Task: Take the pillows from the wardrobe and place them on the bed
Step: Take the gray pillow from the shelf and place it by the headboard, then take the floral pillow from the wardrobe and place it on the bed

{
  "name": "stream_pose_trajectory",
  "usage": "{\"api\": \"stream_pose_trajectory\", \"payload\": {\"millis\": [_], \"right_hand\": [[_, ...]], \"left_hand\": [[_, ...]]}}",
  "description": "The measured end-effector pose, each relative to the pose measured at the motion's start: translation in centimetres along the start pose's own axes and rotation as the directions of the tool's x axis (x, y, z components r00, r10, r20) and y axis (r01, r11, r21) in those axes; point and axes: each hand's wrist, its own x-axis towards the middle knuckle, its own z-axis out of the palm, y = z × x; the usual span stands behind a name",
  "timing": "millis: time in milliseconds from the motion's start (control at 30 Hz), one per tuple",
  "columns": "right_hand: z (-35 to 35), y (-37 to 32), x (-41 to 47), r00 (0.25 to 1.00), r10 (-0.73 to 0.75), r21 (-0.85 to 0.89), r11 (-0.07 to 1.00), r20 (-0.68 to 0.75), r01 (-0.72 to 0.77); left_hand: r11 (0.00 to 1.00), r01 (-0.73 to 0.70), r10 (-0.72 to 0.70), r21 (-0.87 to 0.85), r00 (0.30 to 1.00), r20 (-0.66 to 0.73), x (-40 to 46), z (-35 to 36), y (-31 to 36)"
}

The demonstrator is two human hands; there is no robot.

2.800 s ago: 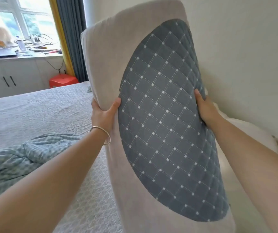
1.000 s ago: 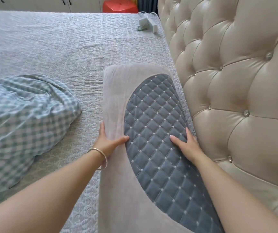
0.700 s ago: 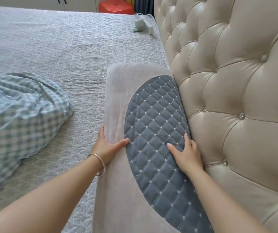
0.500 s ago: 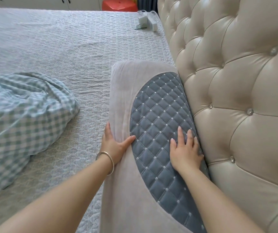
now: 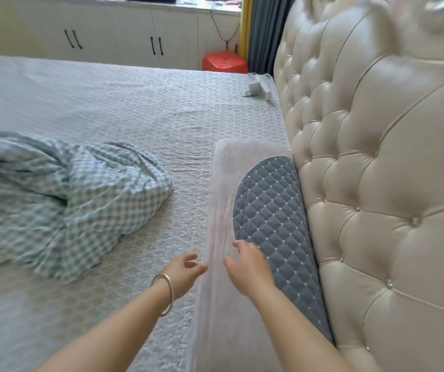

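Observation:
A long beige pillow [image 5: 231, 183] with a grey-blue quilted oval patch lies flat on the bed [image 5: 135, 108], its right side pressed against the tufted headboard. My left hand [image 5: 183, 272], with a bangle on the wrist, hovers just off the pillow's left edge, fingers apart and holding nothing. My right hand [image 5: 247, 267] hangs over the pillow's near half, fingers loosely spread, also holding nothing. The wardrobe is not in view.
A rumpled blue checked blanket [image 5: 62, 194] lies on the bed to the left. The cream tufted headboard [image 5: 376, 183] fills the right. A white power strip [image 5: 258, 87] sits at the bed's far corner. Beyond are white cabinets [image 5: 124, 38] and a red stool [image 5: 225, 61].
The pillow went from upright in both hands to flat on the bed against the headboard. Both hands have since lifted off it and drawn back, and my view has risen.

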Motion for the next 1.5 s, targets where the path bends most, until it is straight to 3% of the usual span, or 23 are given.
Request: {"api": "stream_pose_trajectory", "payload": {"millis": [133,300,433,700,867,1033,1233,1500], "right_hand": [[1.1,-7.3,-7.1,0.995,-0.089,0.035,0.996,0.044,0.088],[5.2,-19.3,-15.3,0.955,-0.295,0.016,0.956,0.042,0.295],[9.9,-29.8,-20.6,0.882,-0.461,-0.028,0.885,0.098,0.465],[22.9,-47.8,-30.3,0.754,-0.63,-0.052,0.76,0.186,0.647],[31.4,-56.6,-36.2,0.602,-0.741,-0.05,0.618,0.297,0.785],[39.2,-63.3,-40.5,0.426,-0.792,-0.014,0.467,0.438,0.884],[50.1,-71.2,-46.8,0.196,-0.752,0.075,0.31,0.63,0.948],[63.0,-80.3,-60.3,-0.153,-0.662,0.279,0.087,0.733,0.956]], "left_hand": [[0.997,-0.063,0.066,0.034,0.994,-0.082,-8.6,-7.6,-1.2],[0.998,-0.038,0.049,0.049,0.969,-0.244,-18.2,-19.7,-6.0],[0.996,-0.034,0.062,0.079,0.92,-0.386,-25.1,-30.0,-10.7],[0.999,-0.049,0.051,0.02,0.792,-0.609,-35.9,-46.8,-21.2],[0.999,0.049,-0.038,-0.006,0.675,-0.737,-43.5,-54.7,-29.4],[0.98,0.143,-0.192,-0.137,0.522,-0.831,-49.4,-59.9,-37.3],[0.886,0.262,-0.442,-0.383,0.224,-0.869,-57.2,-65.9,-47.1],[0.713,0.198,-0.637,-0.672,-0.218,-0.74,-67.5,-71.1,-57.3]]}}
